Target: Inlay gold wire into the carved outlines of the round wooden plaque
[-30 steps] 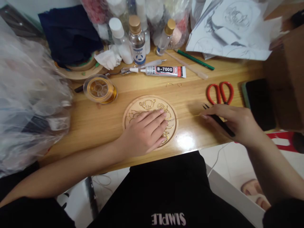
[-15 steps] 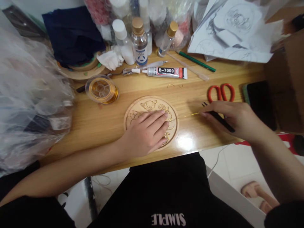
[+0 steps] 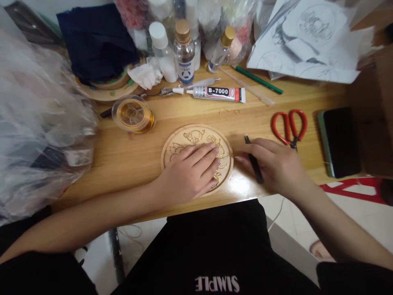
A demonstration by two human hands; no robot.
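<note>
Varnished wooden tabletop point(image 3: 123, 164), glossy at its front edge, bears all items noted. A round wooden disc point(image 3: 177, 140) with a rim lies flat on it, directly in front of the person. Gold line work point(image 3: 211, 140) is visible on the disc's inner face; the remainder is covered by a hand.

Left hand point(image 3: 192, 172): palm down on the disc, fingers extended and held close together, pressing rather than grasping.

Right hand point(image 3: 273, 162): just right of the disc, fingers curled, gripping black tweezers point(image 3: 254, 162), tips directed away from the body. A fine gold wire point(image 3: 232, 155) shows between its fingertips and the disc's right rim; exact contact with the disc cannot be determined.

Left of and beyond the disc stands a spool point(image 3: 132, 114) of gold wire. Directly beyond the disc lies a B-7000 tube point(image 3: 217, 93), with two small wire pieces point(image 3: 236, 111) nearer the disc. Farther behind stands a gold-capped bottle point(image 3: 184, 57). Right of the disc, past the tweezers, lies a red-handled tool point(image 3: 288, 133), its head partly hidden by the hand; farther right, a dark phone point(image 3: 340, 143). Well left of the disc, clear plastic wrapping point(image 3: 37, 123) is heaped.
</note>
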